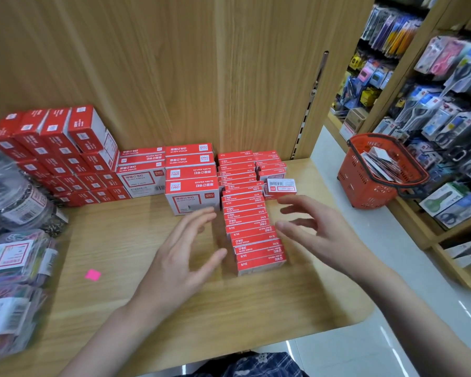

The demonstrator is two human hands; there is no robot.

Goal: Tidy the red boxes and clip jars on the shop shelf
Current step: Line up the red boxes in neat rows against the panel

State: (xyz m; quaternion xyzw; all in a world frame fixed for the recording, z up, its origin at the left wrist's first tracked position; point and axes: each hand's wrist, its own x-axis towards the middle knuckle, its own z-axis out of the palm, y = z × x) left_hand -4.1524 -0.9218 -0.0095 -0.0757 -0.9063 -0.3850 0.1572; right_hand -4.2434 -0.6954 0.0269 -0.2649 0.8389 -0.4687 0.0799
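A long row of small red staple boxes (249, 221) runs from the back panel toward the front of the wooden shelf (136, 257). My left hand (185, 254) hovers just left of the row, fingers straight, holding nothing. My right hand (318, 232) hovers just right of it, fingers spread and loose, also empty. Larger red-and-white boxes (192, 183) stand behind my left hand. A tall stack of red boxes (57, 153) fills the back left. One small box (281, 185) lies skewed on a short stack at the back right. Clear clip jars (19, 202) and tubs of coloured clips (17, 262) line the left edge.
A pink scrap of paper (93, 275) lies on the shelf in front of the jars. A red shopping basket (378, 170) with packets sits on the white ledge to the right. Racks of scissors and stationery (446, 110) hang beyond it.
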